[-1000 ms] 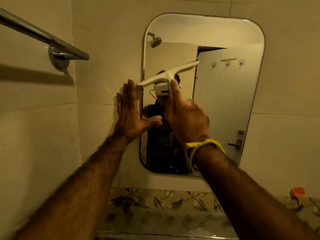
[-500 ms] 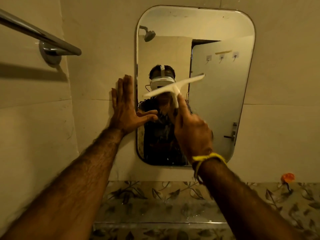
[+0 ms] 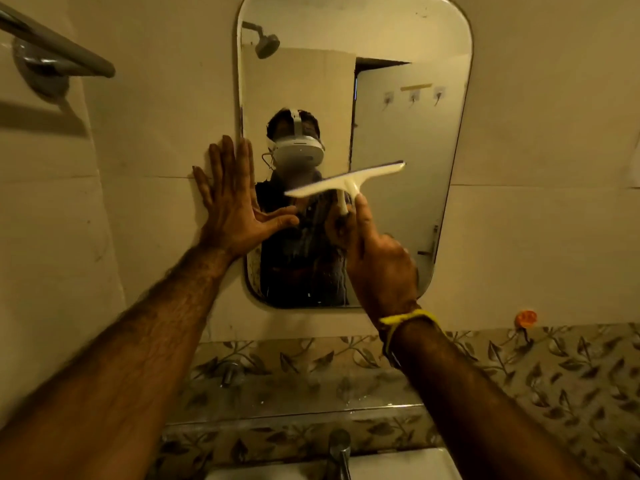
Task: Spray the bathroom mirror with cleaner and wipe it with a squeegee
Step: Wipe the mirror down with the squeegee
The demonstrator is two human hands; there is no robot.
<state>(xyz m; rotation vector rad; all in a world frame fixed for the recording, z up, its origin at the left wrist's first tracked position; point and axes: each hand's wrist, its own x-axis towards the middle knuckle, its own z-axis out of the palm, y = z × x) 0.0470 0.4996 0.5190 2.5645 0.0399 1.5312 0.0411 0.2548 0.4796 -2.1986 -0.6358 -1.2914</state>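
Note:
A tall mirror (image 3: 398, 126) with rounded corners hangs on the tiled wall ahead. My right hand (image 3: 377, 261) grips the handle of a white squeegee (image 3: 346, 181), whose blade lies slightly tilted across the middle of the glass. My left hand (image 3: 232, 199) is flat and spread on the wall at the mirror's left edge, the thumb reaching over the glass. A yellow band circles my right wrist. No spray bottle is in view.
A metal towel bar (image 3: 59, 50) juts from the left wall at the top left. A glass shelf (image 3: 298, 407) runs below the mirror over leaf-patterned tiles. A tap (image 3: 339, 448) and white basin (image 3: 398, 465) sit at the bottom. An orange hook (image 3: 525, 318) is on the right wall.
My right hand has drawn the squeegee down the mirror and a little to the right. The view has tilted down, bringing the tap and basin into sight. My left hand stays pressed on the wall.

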